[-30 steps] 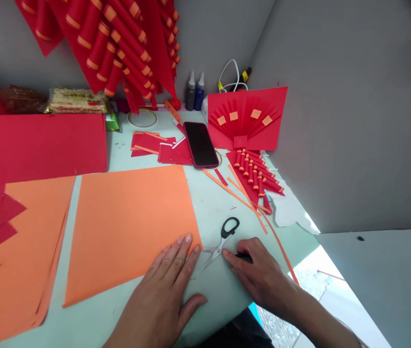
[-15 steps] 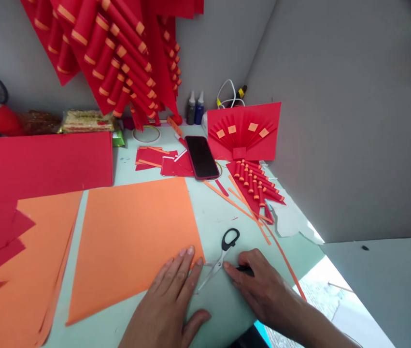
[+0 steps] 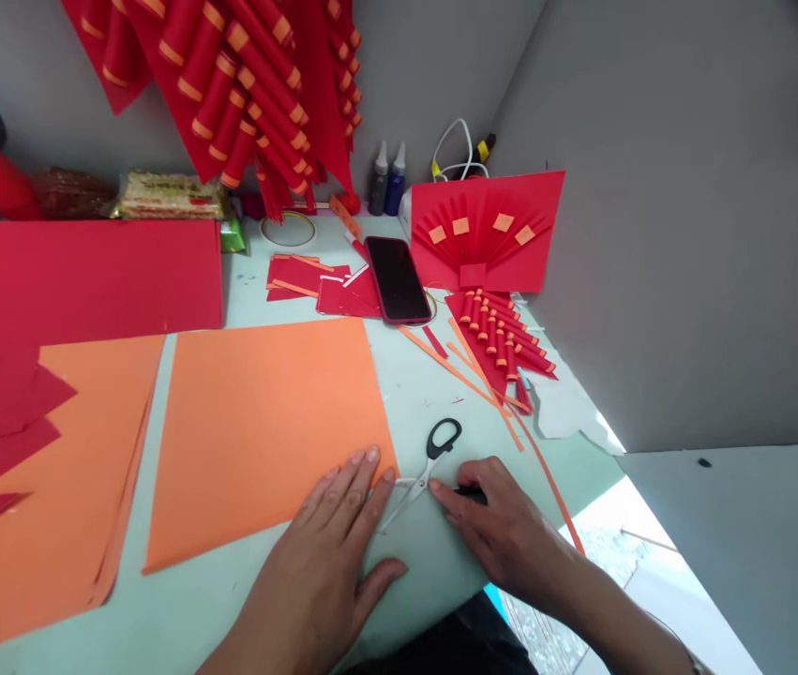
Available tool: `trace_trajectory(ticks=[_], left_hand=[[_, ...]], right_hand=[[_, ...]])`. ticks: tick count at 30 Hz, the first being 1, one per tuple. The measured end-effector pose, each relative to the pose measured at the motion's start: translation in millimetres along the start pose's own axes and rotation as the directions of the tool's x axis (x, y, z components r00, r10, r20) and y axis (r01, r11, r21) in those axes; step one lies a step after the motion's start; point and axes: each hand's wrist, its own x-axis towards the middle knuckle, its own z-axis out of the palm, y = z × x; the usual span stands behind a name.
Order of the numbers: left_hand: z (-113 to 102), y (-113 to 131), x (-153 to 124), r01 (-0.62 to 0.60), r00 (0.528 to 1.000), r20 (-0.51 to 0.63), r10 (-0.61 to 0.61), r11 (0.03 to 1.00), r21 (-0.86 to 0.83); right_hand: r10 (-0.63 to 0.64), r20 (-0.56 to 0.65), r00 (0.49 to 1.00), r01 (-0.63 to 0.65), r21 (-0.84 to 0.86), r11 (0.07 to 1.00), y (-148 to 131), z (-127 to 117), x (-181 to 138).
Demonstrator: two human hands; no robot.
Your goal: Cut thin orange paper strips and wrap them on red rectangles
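Note:
My left hand (image 3: 324, 562) lies flat with fingers stretched out on the near right corner of a large orange paper sheet (image 3: 264, 422). Black-handled scissors (image 3: 427, 464) lie open on the pale green table (image 3: 433, 394), right beside that corner. My right hand (image 3: 497, 525) rests over the nearer scissor handle, fingers curled against it; the far handle loop is free. The blades point toward my left fingertips.
A stack of orange sheets with red scraps (image 3: 25, 450) lies at the left, a big red sheet (image 3: 82, 281) behind it. A phone (image 3: 397, 279), red paper pieces, a red fan (image 3: 487, 230), rolled firecracker strings (image 3: 501, 337) and orange strips sit further back. Glue bottles (image 3: 385, 178) stand by the wall.
Both hands keep the same places on the sheet and the scissors. Only the camera has shifted slightly up and down.

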Motion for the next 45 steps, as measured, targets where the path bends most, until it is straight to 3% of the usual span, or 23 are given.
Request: trace_trajectory(ticks=[12,29,45], left_hand=[[-11,-9,-22,-0.03,1.0,-0.004,0.03,0.999,0.016],[-1,-9,-23,-0.031,0.999,-0.024,0.032,0.999,0.026],[-3,-7,-19,-0.018,0.998,-0.066,0.02,0.999,0.028]], right_hand=[[0.018,-0.04,0.999,-0.018,0.005,1.0,-1,2,1],[-0.013,-0.036,0.999,0.012,-0.022,1.0,-5,2,5],[0.054,-0.019,0.998,-0.056,-0.104,0.993,-9,11,-4]])
